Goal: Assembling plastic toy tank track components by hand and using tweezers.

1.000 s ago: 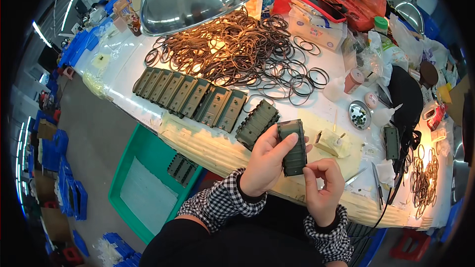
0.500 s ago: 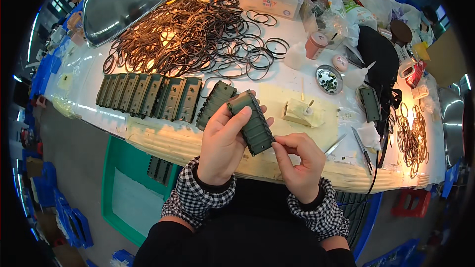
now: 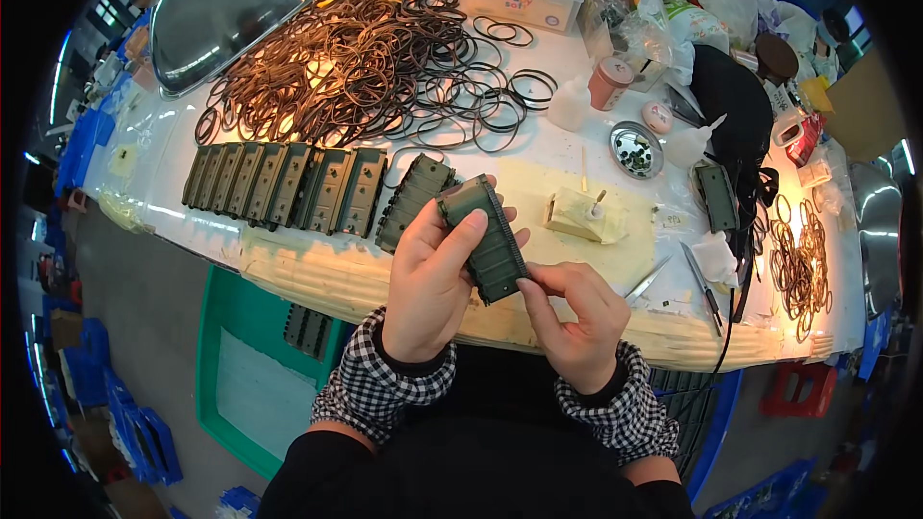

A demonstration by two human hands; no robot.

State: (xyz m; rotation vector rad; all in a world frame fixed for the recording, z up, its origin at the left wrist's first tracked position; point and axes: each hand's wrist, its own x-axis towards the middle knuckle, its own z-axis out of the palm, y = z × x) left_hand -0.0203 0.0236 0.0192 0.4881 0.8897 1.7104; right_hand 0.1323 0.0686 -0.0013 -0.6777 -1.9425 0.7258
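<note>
In front of me, over the table's near edge, my left hand (image 3: 428, 264) is closed on a dark green, ribbed plastic housing (image 3: 493, 255). Its thumb presses the top face, while the fingers reach round behind. A black toothed strip lines the housing's right long edge. At the lower right corner, my right hand (image 3: 577, 312) pinches with thumb and forefinger; whatever sits between those fingertips is hidden. Just behind my left hand, another ribbed green housing (image 3: 420, 187) lies on the table. To its left stands a row of several similar housings (image 3: 288, 187), hollow sides showing.
Behind the row spreads a heap of thin dark rubber rings (image 3: 336, 77). A wrapped block (image 3: 577, 216), a round metal dish of small dark pieces (image 3: 636, 150), tweezers (image 3: 649, 277) and a slim knife-like tool (image 3: 704, 288) lie rightward. A green tray (image 3: 205, 394) sits below the edge.
The view has shifted slightly. Both hands keep their hold on the housing; the right fingertips have moved slightly up and left along its corner.
</note>
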